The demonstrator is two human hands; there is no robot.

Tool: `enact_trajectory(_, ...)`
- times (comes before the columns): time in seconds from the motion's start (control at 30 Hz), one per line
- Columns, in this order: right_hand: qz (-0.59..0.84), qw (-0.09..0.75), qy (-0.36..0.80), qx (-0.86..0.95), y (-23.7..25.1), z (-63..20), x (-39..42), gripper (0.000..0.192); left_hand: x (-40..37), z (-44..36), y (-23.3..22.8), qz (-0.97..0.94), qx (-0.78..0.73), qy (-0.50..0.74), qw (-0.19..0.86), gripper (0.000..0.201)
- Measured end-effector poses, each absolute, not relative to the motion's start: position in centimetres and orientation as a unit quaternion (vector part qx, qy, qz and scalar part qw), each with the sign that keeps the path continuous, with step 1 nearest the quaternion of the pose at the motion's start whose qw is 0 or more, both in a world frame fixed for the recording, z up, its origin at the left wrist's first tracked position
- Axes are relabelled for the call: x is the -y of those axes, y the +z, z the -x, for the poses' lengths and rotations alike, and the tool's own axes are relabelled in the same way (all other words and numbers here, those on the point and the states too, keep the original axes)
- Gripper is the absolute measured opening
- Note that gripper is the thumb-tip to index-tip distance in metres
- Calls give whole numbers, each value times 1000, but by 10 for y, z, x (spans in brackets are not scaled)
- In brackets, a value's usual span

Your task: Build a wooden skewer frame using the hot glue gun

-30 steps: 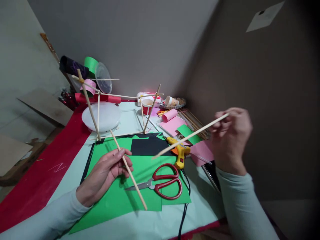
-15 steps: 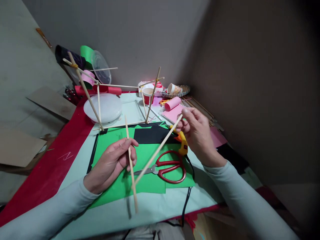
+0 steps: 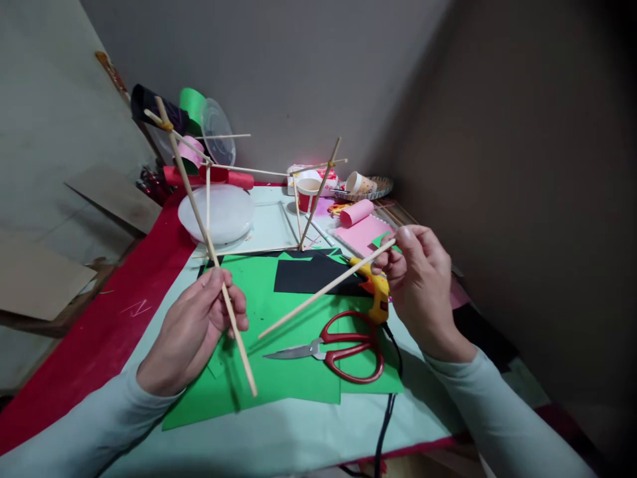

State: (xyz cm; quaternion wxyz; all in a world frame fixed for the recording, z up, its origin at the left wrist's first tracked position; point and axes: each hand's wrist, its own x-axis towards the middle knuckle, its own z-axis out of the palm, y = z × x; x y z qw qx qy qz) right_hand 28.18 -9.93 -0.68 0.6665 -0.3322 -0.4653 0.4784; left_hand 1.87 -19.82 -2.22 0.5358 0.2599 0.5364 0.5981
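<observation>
My left hand [image 3: 199,328] pinches a thin wooden stick [image 3: 241,352] that slants down toward me. The stick's upper end overlaps a leg of a stick frame [image 3: 185,172] behind it; whether they touch I cannot tell. Between thumb and fingertips, my right hand [image 3: 418,285] holds the end of a second wooden stick [image 3: 323,290], its free end pointing down to the left, apart from the first stick. Under the hands lie red-handled scissors [image 3: 318,348], partly spread, on green paper [image 3: 288,382]. A yellow glue gun [image 3: 378,295] lies beside my right hand.
Black paper [image 3: 298,275] lies before the stick frame. Behind are a white round lid [image 3: 216,214], a red paper cup [image 3: 308,196], a pink paper roll [image 3: 357,212] and a tilted cup [image 3: 361,184]. A black cord [image 3: 385,425] hangs over the near edge. Walls stand behind and right.
The two sticks, crossed near their lower ends before, are now apart. My left hand has moved left and tilted its stick; my right hand has moved right with its stick. The view has shifted slightly.
</observation>
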Motion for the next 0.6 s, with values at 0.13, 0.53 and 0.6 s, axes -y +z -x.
enact_trajectory(0.13,332,663,479,470,-5,-278,106,33,200,-24,-25,-285,-538,544,577,21)
enact_trajectory(0.53,327,673,530,398,4,-282,105,15,202,-29,-28,-268,-487,520,648,28)
enact_trajectory(0.6,326,662,560,378,6,-282,104,14,201,-30,-25,-254,-470,530,658,24)
